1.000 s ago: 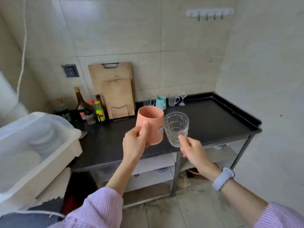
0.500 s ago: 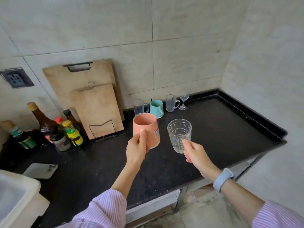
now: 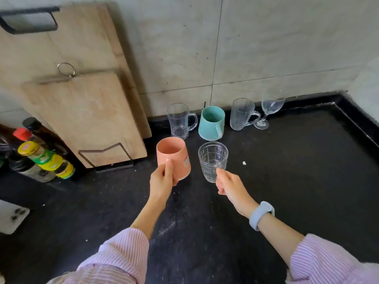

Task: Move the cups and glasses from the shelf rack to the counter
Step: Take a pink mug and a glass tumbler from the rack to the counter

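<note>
My left hand [image 3: 163,181] grips a pink mug [image 3: 174,155] by its near side, thumb up along the wall. A clear patterned tumbler [image 3: 213,159] is pinched at its lower part by my right hand [image 3: 229,184]. Both are upright, low over the black counter [image 3: 297,171]; I cannot tell whether they touch it. Behind them, along the wall, stand a clear glass mug [image 3: 180,120], a teal mug [image 3: 212,123], a ribbed glass mug [image 3: 242,113] and a wine glass [image 3: 270,107].
Two wooden cutting boards [image 3: 82,111] lean on the wall in a wire stand at left. Several sauce bottles [image 3: 43,158] crowd the left edge. A white phone [image 3: 12,218] lies at far left. A raised black rim [image 3: 356,119] borders the counter at right.
I have come closer to the counter, and both hands have carried the pink mug and the tumbler forward and down toward the row of cups at the wall.
</note>
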`<action>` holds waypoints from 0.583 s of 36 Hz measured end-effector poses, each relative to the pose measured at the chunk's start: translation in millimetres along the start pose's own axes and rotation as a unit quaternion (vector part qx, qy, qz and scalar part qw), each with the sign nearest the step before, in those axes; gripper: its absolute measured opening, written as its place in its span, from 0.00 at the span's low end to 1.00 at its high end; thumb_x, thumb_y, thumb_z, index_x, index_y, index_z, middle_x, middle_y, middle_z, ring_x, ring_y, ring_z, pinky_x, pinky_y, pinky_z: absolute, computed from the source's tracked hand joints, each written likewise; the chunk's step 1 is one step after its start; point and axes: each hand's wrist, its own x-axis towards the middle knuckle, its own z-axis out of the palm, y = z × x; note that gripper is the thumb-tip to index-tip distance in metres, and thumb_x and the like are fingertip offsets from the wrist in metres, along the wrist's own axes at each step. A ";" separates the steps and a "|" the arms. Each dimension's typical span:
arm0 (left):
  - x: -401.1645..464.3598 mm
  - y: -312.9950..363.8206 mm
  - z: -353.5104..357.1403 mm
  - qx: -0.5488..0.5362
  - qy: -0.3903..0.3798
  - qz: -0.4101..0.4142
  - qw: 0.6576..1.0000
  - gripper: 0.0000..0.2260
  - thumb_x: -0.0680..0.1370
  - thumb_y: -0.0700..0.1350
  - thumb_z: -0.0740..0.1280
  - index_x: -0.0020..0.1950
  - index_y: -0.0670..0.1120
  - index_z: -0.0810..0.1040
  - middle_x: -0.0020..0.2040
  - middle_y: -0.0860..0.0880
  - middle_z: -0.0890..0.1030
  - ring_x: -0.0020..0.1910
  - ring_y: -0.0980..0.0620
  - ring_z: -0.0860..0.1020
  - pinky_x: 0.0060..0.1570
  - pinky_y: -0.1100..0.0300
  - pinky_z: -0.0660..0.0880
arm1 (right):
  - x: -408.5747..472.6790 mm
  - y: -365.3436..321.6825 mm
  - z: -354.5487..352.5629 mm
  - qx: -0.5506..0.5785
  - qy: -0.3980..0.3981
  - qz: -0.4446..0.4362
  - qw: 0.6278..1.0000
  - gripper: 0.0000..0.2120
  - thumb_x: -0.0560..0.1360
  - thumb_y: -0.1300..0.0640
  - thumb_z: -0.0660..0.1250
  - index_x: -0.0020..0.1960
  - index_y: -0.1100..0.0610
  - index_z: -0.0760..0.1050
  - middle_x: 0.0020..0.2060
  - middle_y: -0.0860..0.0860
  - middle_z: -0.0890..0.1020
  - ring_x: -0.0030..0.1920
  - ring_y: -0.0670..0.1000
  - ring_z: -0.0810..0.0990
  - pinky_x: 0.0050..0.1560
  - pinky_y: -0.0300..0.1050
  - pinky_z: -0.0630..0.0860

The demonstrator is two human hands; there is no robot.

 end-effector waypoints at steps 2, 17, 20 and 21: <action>15.7 -3.9 6.2 -0.005 0.007 -0.006 1.000 0.21 0.79 0.57 0.57 0.34 0.43 0.74 0.31 0.48 0.77 0.32 0.53 0.76 0.42 0.49 0.80 | 19.7 -1.8 2.4 0.003 -0.010 -0.001 1.000 0.20 0.78 0.48 0.54 0.29 0.53 0.59 0.25 0.48 0.64 0.27 0.45 0.63 0.40 0.45 0.68; 80.0 -12.9 23.6 -0.023 0.020 -0.011 0.999 0.15 0.79 0.55 0.57 0.41 0.47 0.76 0.37 0.48 0.79 0.38 0.50 0.81 0.42 0.57 0.80 | 106.9 -15.8 31.4 0.033 -0.007 0.017 0.999 0.19 0.77 0.51 0.55 0.28 0.53 0.59 0.25 0.48 0.65 0.29 0.48 0.62 0.41 0.48 0.67; 82.6 -16.0 24.1 -0.034 0.004 -0.025 0.999 0.13 0.79 0.54 0.58 0.49 0.47 0.76 0.43 0.48 0.80 0.42 0.51 0.81 0.43 0.61 0.79 | 114.4 -20.6 32.1 0.042 -0.010 0.012 0.999 0.18 0.78 0.52 0.54 0.30 0.54 0.60 0.29 0.50 0.65 0.32 0.49 0.64 0.49 0.49 0.72; 83.4 -16.1 24.3 -0.034 0.000 -0.028 0.999 0.12 0.79 0.54 0.58 0.51 0.48 0.75 0.44 0.49 0.80 0.43 0.51 0.81 0.44 0.61 0.79 | 117.1 -21.9 31.5 0.047 -0.009 0.011 0.999 0.18 0.78 0.53 0.54 0.30 0.54 0.61 0.30 0.50 0.66 0.33 0.48 0.66 0.52 0.50 0.74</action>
